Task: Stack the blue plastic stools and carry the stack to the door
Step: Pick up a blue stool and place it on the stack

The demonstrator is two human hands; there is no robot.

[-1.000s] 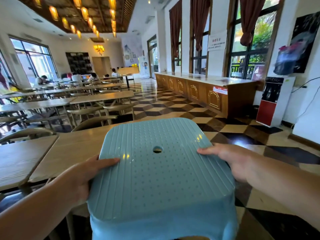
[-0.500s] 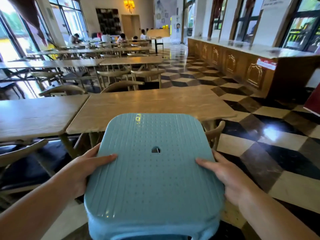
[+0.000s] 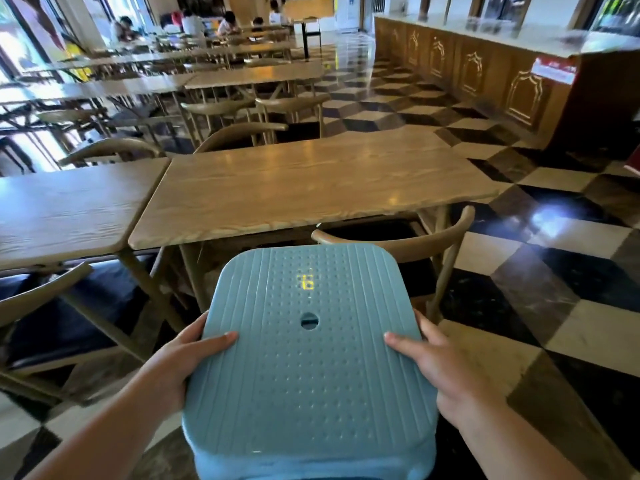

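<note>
— While both hands are up, what does the person carry?

— A blue stool [image 3: 308,362], held seat-up low in the middle of the view. A second blue rim shows just under its near edge at six o'clock, so at least one more stool is nested beneath; how many cannot be told.

— Where do the hands sit on it?

— The left hand [image 3: 176,365] clamps the seat's edge at nine o'clock, thumb lying on top and the fingers wrapped under, out of sight. The right hand [image 3: 446,372] does the same at three o'clock. Both are closed on the stool, which lies between them.

— What is around it?

— At twelve o'clock stands a wooden table [image 3: 311,181], with a chair [image 3: 415,247] tucked against it just beyond the seat's far edge. The checkered floor [image 3: 571,323] spreads out toward three o'clock.

— Any writing?

— A red sign [image 3: 554,69] hangs on the long counter [image 3: 485,71] at two o'clock, too blurred to read. A small yellow glint on the seat is not legible either.
</note>
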